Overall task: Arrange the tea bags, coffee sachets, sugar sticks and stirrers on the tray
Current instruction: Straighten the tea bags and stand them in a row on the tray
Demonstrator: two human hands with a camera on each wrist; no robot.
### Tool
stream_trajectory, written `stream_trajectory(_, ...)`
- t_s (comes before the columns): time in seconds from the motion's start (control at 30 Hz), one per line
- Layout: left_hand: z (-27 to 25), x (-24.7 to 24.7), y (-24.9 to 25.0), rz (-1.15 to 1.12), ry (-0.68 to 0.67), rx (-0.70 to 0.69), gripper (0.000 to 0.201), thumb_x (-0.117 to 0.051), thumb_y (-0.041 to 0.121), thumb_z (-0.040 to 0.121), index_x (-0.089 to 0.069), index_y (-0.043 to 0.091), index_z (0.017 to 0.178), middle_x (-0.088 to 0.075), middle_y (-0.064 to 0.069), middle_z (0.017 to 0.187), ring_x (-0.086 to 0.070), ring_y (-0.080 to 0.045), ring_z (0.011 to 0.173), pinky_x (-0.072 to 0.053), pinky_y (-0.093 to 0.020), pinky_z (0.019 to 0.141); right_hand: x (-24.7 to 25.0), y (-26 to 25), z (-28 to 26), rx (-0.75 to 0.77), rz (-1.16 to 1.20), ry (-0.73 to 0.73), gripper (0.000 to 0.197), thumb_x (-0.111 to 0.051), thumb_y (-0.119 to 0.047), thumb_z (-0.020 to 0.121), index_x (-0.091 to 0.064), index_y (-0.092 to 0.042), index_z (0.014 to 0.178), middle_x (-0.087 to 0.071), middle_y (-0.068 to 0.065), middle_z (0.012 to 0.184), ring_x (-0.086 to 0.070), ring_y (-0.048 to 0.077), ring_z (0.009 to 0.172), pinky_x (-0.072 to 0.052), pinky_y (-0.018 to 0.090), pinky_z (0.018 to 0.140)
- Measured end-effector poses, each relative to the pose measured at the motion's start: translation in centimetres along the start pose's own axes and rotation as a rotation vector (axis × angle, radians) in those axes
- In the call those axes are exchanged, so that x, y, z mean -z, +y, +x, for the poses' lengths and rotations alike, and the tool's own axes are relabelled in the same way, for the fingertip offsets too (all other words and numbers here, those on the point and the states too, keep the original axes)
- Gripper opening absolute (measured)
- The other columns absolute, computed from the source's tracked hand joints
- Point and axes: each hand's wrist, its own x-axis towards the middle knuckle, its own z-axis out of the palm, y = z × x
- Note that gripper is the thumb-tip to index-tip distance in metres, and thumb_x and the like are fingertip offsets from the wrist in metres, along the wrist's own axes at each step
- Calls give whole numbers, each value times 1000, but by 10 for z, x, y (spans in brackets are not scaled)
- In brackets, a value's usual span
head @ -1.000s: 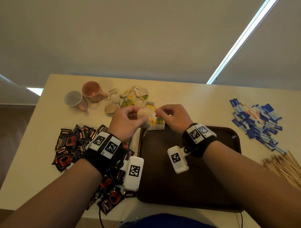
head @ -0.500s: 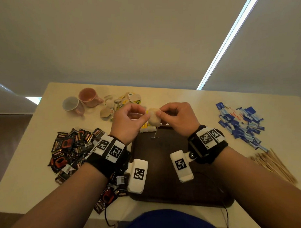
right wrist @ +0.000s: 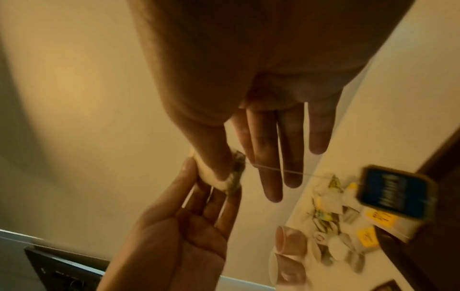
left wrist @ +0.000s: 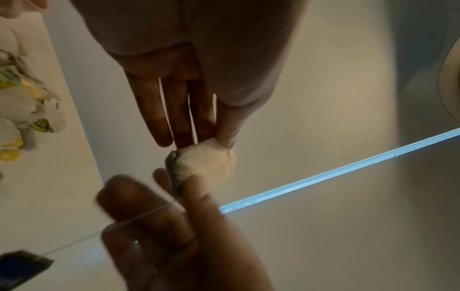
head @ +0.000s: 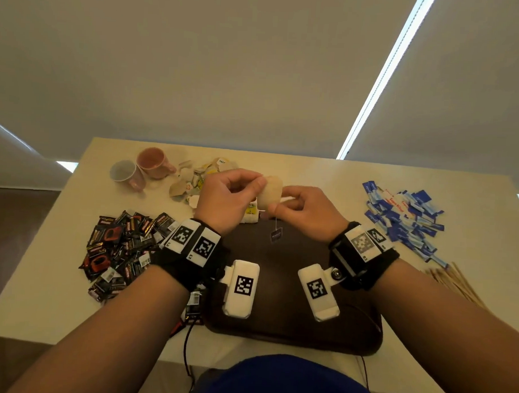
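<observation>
A plain beige wall with a slanting strip of light stands behind the pale surface (head: 312, 174), and on it your supplies lie sorted in heaps: coffee sachets (head: 121, 250) to your left, sugar sticks (head: 404, 213) to your right, stirrers (head: 455, 282) at the near right edge, the loose tea bags (head: 200, 176) at the back beside two cups (head: 141, 168). The dark tray (head: 292, 324) sits in front of you, with a few tea bags seemingly lined up at its far left corner, though your hands hide most of them.

You are on the tea bag step. Your left hand (head: 225, 201) and right hand (head: 307, 212) both pinch one pale tea bag (head: 270, 192) in the air above the far edge of the tray; the left wrist view shows thumb and forefinger of each hand clamped on it, the other fingers (left wrist: 174, 118) held straight. Its string hangs down to a dark blue tag (head: 276, 235) dangling free over the tray.

The next move, as I judge it, is to gather that string and tag against the bag, then lower it beside the bags at the corner. Mind the tag: left swinging, it could snag or trail across the row
</observation>
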Motion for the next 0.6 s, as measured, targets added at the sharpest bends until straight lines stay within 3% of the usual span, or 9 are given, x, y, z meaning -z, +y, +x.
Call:
stream_trajectory(0.07, -2, -4, 4, -25, 16, 36, 19, -73, 13, 89, -75, 30, 84, -77, 3, 86, -74, -21, 88, -60, -49, 85, -1, 6, -12, -11, -45, -56, 20, -65, -23, 93, -71, -13, 110, -77, -1, 90, -72, 9, 85, -54, 22, 84)
stream_trajectory(0.17, -5, -9, 8, -64, 16, 78, 15, -73, 12, 89, -75, 26, 84, -77, 0, 87, -74, -22, 87, -62, -48, 80, -4, 12, -26, -27, 28, -95, 19, -60, -17, 97, -73, -6, 103, -77, 5, 91, -73, 12, 85, -55, 19, 80)
stream_trajectory(0.27, -7, -11, 8, -118, 5, 101, 9, -73, 11, 89, -75, 19, 86, -76, -6, 89, -74, -26, 86, -62, -47, 77, -12, 12, -30, -71, 100, -135, 20, -57, -14, 99, -71, -2, 105, -76, 11, 95, -73, 13, 86, -56, 19, 75)
stream_trajectory(0.47, -6, 4, 11, -166, -59, 154, 6, -70, 9, 91, -74, 14, 88, -76, -3, 87, -75, -21, 82, -61, -34, 71, -43, 9, -31, -163, 226, -138, 22, -51, -13, 101, -67, 1, 107, -74, 9, 94, -71, 12, 83, -57, 23, 71)
stream_trajectory(0.53, -6, 11, 11, -160, -77, 147, 6, -70, 10, 91, -74, 14, 88, -76, -5, 89, -75, -21, 83, -61, -35, 71, -52, 7, -32, -202, 263, -150, 21, -51, -11, 100, -65, 0, 111, -73, 7, 95, -71, 12, 85, -58, 24, 74)
stream_trajectory(0.6, -6, 17, 12, -156, -96, 140, 7, -70, 10, 91, -73, 15, 88, -76, -6, 90, -75, -21, 82, -61, -34, 70, -60, 6, -32, -242, 334, -166, 21, -50, -5, 99, -61, -3, 118, -73, 14, 105, -71, 22, 97, -60, 34, 82)
